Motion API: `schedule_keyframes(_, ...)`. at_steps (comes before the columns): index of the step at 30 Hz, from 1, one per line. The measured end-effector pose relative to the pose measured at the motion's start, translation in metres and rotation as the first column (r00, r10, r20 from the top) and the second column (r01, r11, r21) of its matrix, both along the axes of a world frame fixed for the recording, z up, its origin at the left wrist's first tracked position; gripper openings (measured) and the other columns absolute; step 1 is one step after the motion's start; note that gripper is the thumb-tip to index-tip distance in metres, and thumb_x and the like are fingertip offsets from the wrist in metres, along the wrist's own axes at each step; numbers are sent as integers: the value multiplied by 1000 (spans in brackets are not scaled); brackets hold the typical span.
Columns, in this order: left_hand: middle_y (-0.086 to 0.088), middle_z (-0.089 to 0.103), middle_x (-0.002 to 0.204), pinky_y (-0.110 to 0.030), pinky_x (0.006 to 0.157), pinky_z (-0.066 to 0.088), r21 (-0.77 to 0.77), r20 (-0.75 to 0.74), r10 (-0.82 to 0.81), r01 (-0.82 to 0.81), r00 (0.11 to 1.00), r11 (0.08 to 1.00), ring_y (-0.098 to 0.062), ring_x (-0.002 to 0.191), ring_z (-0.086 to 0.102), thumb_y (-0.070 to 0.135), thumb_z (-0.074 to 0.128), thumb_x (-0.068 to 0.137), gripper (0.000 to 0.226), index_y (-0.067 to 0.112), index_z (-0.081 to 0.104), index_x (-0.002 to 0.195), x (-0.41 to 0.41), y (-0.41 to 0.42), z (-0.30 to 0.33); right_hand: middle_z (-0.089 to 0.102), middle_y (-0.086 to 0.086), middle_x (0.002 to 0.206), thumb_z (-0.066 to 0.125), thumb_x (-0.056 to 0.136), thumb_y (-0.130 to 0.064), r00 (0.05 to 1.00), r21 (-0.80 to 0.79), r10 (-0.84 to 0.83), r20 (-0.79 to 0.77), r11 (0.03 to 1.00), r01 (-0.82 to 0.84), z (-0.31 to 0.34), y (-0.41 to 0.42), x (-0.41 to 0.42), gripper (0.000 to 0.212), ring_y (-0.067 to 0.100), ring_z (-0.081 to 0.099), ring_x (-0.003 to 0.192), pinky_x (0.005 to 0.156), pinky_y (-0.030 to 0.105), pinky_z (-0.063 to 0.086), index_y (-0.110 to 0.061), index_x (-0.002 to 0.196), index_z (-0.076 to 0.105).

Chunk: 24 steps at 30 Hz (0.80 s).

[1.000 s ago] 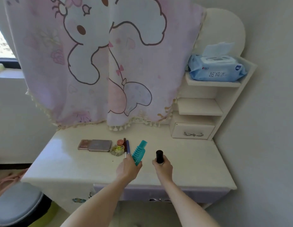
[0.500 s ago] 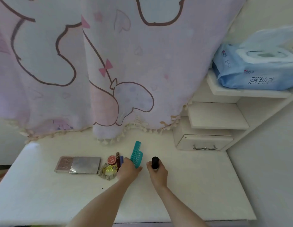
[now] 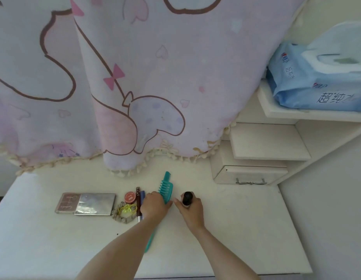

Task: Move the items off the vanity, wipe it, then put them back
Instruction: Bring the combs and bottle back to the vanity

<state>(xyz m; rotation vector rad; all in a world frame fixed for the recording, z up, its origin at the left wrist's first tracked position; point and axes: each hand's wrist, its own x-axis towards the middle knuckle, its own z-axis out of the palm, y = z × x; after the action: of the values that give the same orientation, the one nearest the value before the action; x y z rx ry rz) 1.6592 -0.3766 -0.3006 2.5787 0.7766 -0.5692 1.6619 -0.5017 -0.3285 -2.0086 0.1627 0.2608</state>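
Observation:
On the cream vanity top [image 3: 246,219], my left hand [image 3: 155,206] grips a teal comb [image 3: 165,187]; its toothed head points up and away, and its handle tip shows below my forearm. My right hand [image 3: 190,209] grips a small black-capped bottle [image 3: 187,198], upright, just right of the comb. Left of my left hand lie two pens [image 3: 139,201], a small red round tin [image 3: 129,197], a scrunchie with yellow hair ties [image 3: 125,212], a silver palette [image 3: 94,204] and a pink palette [image 3: 67,203].
A pink cartoon curtain [image 3: 135,87] hangs over the back of the vanity. At the right stand a small drawer [image 3: 250,175] and shelves [image 3: 270,144]; a blue wet-wipe pack [image 3: 317,85] lies on the top shelf.
The camera has moved closer and tilted down over the vanity. Both hands have lowered, with the comb and the bottle, toward the tabletop beside the other items.

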Motion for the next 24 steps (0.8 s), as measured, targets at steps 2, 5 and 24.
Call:
schedule_keyframes(2,-4,57,112,-31,74,51,8,-23,1,-1,1000,1000,-21,101,59,59,55,82,59,10,48,114,1,0,0,59,1,75,66,58,-52,998,-13,54,21,998,-53,2,-4,0,35,22,56,79,69,28,46,-26,77,52)
schedule_keyframes(5,-4,57,113,-31,76,50,-2,-43,19,-19,999,1000,-21,102,59,58,55,82,59,10,46,115,2,0,1,53,-4,69,65,55,-27,992,-2,124,24,992,-124,6,-8,0,28,17,50,68,63,24,43,-24,79,53)
schedule_keyframes(24,-2,-3,157,-48,114,-3,320,-35,-670,643,742,696,-25,143,-5,22,28,99,56,19,5,149,-29,21,-18,58,-2,95,80,65,-18,950,-164,306,-57,936,-312,7,-13,11,47,17,55,89,76,22,45,-24,96,46)
